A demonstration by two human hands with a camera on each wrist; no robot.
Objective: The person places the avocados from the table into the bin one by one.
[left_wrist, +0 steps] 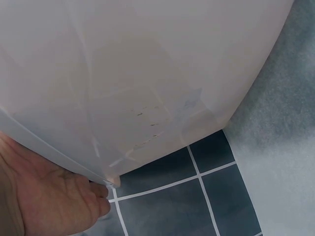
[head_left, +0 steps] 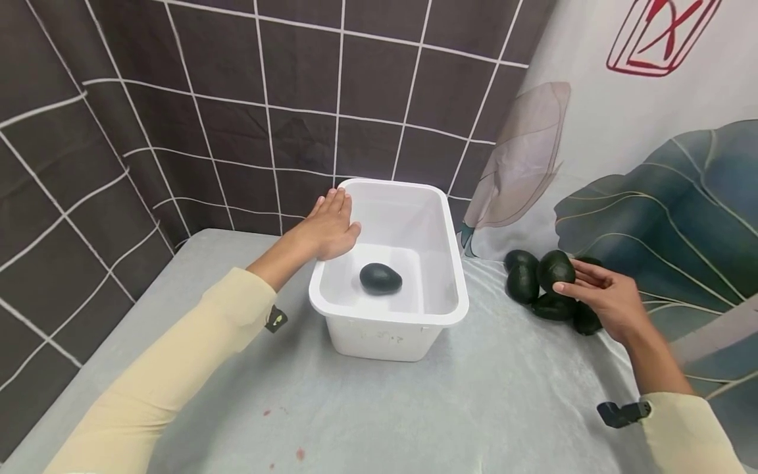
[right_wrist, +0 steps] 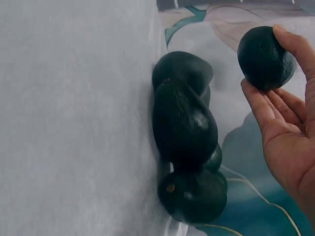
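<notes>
My right hand [head_left: 612,303] holds a dark green avocado [head_left: 555,271] between thumb and fingers, above a pile of several more avocados [head_left: 522,283] at the right. In the right wrist view the held avocado [right_wrist: 266,58] is lifted apart from the piled avocados [right_wrist: 184,125]. My left hand [head_left: 328,225] lies with straight fingers on the left rim of a white plastic tub [head_left: 387,339]. One avocado [head_left: 381,279] rests on the tub's floor. From the left wrist, the tub's outer wall [left_wrist: 147,73] fills most of the view, with the left hand [left_wrist: 54,196] against its edge.
A grey cloth [head_left: 379,415] covers the table under the tub and the pile. Behind stands a dark tile-patterned curtain [head_left: 302,72]. At the right hangs a white sheet with blue-green leaf prints [head_left: 669,204], close behind the avocados.
</notes>
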